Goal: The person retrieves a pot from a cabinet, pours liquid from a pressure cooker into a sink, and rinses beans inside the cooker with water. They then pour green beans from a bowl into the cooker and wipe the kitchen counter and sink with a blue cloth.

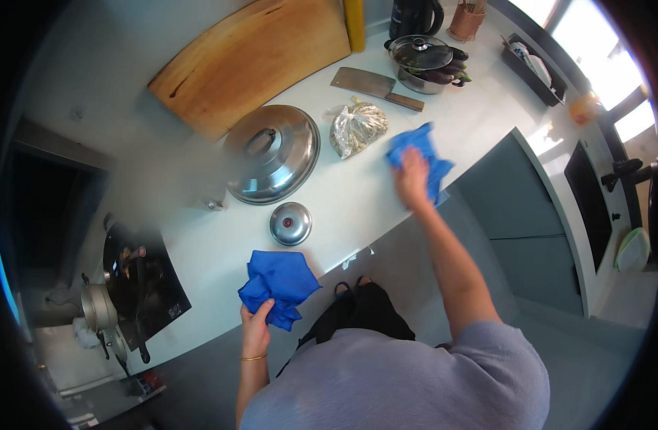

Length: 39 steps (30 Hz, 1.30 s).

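My left hand [257, 322] grips a crumpled blue cloth [280, 285] at the near edge of the white countertop [340, 215]. Farther right, my right hand [412, 180] lies on a second blue cloth [423, 153], spread on the counter by its front edge; its fingertips are partly hidden in the folds. Left of that cloth sits a tied clear plastic bag of dried greenish stuff [358, 129]. A cleaver [366, 81] lies behind the bag. Between the hands are a large steel lid [275, 156] and a small steel lid [290, 224].
A wooden cutting board [259, 54] leans at the back. A glass-lidded steel pot [420, 80] with eggplants [455, 67] stands near a black kettle [415, 19]. At left, a wok [124, 269] sits on a black cooktop [167, 301]. A dark tray [533, 70] lies at far right.
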Motion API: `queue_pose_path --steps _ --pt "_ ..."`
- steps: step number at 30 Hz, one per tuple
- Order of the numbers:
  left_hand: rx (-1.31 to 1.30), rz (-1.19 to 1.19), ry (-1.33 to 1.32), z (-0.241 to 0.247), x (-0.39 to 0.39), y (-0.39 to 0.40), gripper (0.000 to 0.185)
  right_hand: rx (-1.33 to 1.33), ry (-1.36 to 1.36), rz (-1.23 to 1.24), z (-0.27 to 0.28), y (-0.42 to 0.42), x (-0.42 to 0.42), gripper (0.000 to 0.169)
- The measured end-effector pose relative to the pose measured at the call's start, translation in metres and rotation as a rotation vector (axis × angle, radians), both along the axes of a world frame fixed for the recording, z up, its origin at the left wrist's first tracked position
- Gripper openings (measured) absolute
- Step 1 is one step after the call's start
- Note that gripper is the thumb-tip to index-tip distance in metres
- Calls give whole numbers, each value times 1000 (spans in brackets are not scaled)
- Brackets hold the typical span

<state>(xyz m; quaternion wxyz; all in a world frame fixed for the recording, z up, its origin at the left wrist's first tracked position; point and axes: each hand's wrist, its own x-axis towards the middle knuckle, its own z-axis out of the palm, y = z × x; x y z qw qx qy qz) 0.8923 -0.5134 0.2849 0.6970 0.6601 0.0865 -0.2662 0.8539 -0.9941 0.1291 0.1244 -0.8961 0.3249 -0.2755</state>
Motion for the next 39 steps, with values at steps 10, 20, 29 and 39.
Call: queue_pose_path --steps 10,20,29,39 --pt "-203 -323 -3 19 18 -96 35 48 19 447 53 59 -39 55" --pt "729 -550 -1034 17 24 -252 96 -18 217 -120 24 -235 -114 56" --pt "927 -678 -1345 30 137 -431 49 -9 144 18 47 -231 -115 58" --pt "1038 -702 -1255 20 153 -446 9 47 122 87 59 -242 -121 61"
